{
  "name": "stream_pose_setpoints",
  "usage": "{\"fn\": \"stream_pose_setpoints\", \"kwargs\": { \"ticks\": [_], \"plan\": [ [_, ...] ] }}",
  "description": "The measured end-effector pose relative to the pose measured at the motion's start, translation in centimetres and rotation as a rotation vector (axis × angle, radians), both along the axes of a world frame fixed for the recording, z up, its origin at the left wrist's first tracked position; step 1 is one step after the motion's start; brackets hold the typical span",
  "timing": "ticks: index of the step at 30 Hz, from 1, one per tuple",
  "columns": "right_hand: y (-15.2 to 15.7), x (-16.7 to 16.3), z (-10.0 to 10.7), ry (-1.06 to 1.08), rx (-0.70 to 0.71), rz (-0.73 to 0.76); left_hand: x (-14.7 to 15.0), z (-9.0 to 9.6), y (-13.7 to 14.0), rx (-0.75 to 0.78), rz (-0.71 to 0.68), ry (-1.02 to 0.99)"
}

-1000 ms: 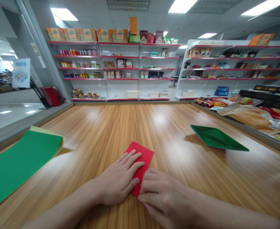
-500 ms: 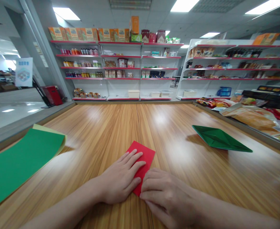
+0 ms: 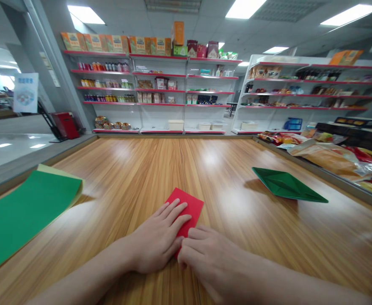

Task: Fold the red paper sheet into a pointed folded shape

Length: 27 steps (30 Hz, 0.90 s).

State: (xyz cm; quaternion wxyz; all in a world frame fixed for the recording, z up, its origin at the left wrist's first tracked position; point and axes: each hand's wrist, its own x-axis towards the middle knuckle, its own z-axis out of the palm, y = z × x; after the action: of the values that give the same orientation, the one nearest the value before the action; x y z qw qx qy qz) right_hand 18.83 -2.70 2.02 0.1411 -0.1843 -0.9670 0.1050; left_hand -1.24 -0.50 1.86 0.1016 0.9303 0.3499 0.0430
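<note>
A folded red paper (image 3: 189, 209) lies on the wooden table (image 3: 147, 169) close to me. My left hand (image 3: 158, 239) rests flat on its left half, fingers spread forward. My right hand (image 3: 213, 262) presses its fingertips on the paper's near right edge, touching the left hand's fingers. Most of the paper's near part is hidden under both hands.
A folded green paper boat (image 3: 285, 186) sits to the right. A stack of green and yellow sheets (image 3: 27, 212) lies at the left edge. Snack bags (image 3: 334, 156) fill a counter on the right. Store shelves (image 3: 160, 89) stand behind the table.
My right hand has slid left and forward over the paper's near edge, now meeting the left hand's fingers. The left hand has stayed put.
</note>
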Motion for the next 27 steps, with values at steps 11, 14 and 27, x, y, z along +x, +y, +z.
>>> {"fn": "stream_pose_setpoints", "kwargs": {
  "ticks": [11, 14, 27],
  "plan": [
    [1.4, 0.8, -1.0, 0.145, 0.15, 0.032, -0.1, 0.0, 0.0, 0.004, -0.022, -0.013],
    [1.3, 0.8, -0.9, 0.137, 0.143, 0.029, 0.0, 0.7, -0.2, -0.012, -0.051, -0.034],
    [0.7, 1.0, -1.4, 0.297, 0.042, -0.116, 0.0, 0.9, -0.7, -0.024, -0.059, -0.038]
  ]
}}
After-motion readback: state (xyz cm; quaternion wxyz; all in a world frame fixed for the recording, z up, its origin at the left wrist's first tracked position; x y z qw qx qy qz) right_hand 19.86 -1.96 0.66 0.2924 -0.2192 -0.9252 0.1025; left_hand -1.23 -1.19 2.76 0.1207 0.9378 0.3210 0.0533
